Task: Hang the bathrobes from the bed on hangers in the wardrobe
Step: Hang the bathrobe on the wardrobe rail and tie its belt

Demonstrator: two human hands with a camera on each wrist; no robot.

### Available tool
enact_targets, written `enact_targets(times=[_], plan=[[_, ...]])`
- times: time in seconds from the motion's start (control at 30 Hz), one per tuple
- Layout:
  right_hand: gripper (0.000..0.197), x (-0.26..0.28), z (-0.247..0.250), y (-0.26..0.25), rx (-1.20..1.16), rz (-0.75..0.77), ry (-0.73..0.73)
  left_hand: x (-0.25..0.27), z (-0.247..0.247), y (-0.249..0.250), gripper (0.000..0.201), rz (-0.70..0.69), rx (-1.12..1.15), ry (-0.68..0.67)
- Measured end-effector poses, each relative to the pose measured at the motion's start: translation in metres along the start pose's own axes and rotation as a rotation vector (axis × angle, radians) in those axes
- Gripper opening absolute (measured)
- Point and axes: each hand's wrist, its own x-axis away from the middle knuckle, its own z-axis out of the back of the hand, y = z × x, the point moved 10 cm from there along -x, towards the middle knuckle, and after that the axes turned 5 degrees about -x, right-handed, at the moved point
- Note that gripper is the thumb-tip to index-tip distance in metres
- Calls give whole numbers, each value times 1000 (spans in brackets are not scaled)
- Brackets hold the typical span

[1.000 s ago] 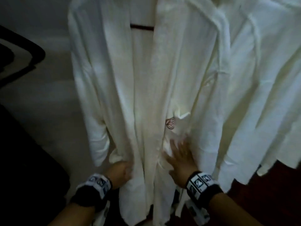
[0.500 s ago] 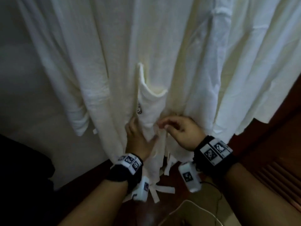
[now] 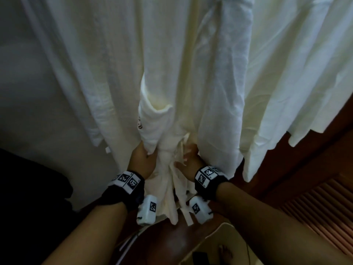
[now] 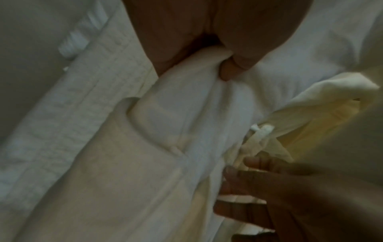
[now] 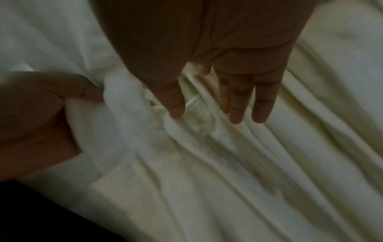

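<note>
Both hands now meet low on the hanging bathrobe, left hand clamped on its pocketed front panel, right hand with fingers straight and apart against the loose belt, where a hard tug could slide it off its unseen hanger.
</note>
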Motion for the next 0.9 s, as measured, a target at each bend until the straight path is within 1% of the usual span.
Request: enact_targets(times=[0.07, 0.1, 0.17, 0.2, 0.27, 0.3, 0.33, 0.4, 0.47, 0.5, 0.53, 0.57, 0.6, 0.63, 0.67, 0.7, 0.73, 0.77, 0.8, 0.83, 0.87, 0.9], plan=[[76, 5, -10, 10, -56, -57, 22, 2, 3, 1, 25, 8, 13, 10], [69, 10, -15, 13, -100, -63, 18, 3, 4, 2, 25, 4, 15, 14], [63, 20, -25, 12, -203, -38, -45, 7, 1, 3, 25, -6, 17, -1], [61, 24, -30, 11, -194, -17, -97, 9, -1, 2, 23, -1, 21, -14], [45, 32, -35, 5, -40, 34, -189, 14, -1, 2, 18, -9, 22, -14], [38, 35, -34, 5, 20, 54, -211, 15, 0, 3, 16, -25, 10, -8], [32, 37, -30, 6, 36, 49, -212, 15, 2, 5, 17, -50, -13, 6], [18, 44, -17, 2, -42, 42, -175, 13, 7, 7, 23, -82, -63, 47], [8, 57, 2, -11, -186, 69, -125, 8, 12, 1, 26, -30, -94, 80], [15, 66, 10, -23, -249, 125, -131, 7, 13, -1, 28, 2, -109, 87], [33, 77, 14, -38, -344, 188, -193, 7, 12, -1, 31, 2, -119, 71], [48, 90, 15, -51, -492, 230, -303, 8, 8, 3, 36, -38, -121, 29], [56, 100, 16, -58, -620, 243, -405, 12, 1, 11, 43, -102, -123, -39], [53, 107, 20, -63, -687, 260, -466, 18, -5, 17, 50, -167, -138, -120], [44, 109, 26, -65, -683, 284, -462, 25, -9, 23, 51, -246, -153, -191], [31, 109, 32, -66, -615, 305, -417, 32, -7, 30, 47, -323, -170, -226], [21, 106, 35, -61, -556, 319, -366, 36, 4, 37, 36, -398, -189, -189], [18, 105, 36, -58, -509, 317, -327, 34, 24, 41, 26, -433, -190, -61], [20, 103, 32, -54, -478, 307, -316, 26, 51, 32, 25, -391, -167, 130], [21, 104, 26, -52, -447, 294, -336, 17, 78, 16, 30, -276, -153, 317], [21, 106, 17, -51, -421, 286, -376, 6, 100, -4, 36, -143, -162, 447], [21, 109, 9, -51, -392, 271, -419, -8, 110, -24, 42, -1, -177, 476]])
